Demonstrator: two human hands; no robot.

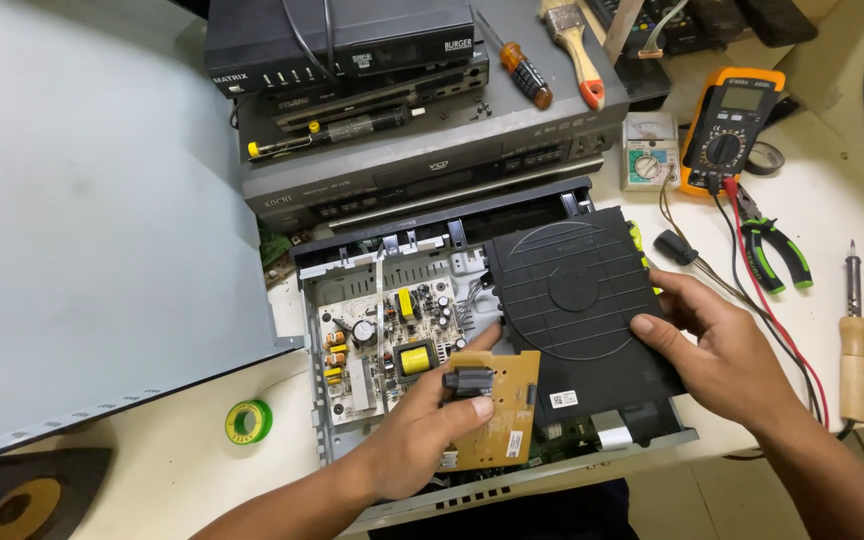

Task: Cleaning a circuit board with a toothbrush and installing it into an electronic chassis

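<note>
Left hand (422, 425), lower centre, pinches a tan circuit board (497, 410); right hand (717, 350) grips the black disc drive (572, 300), fingers curled over its edge.

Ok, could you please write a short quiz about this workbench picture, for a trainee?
1. True or false: the left hand holds a small brown circuit board over the opened player chassis.
2. What does the right hand grip?
A. the soldering iron
B. the black disc drive unit
C. the green-handled pliers
3. Fill in: the roll of yellow-green tape lies on the table to the ___ of the chassis, as the picture shows it.

Key
1. True.
2. B: the right hand grips the right edge of the black disc drive unit; the soldering iron and the green-handled pliers lie untouched on the table.
3. left.
</note>
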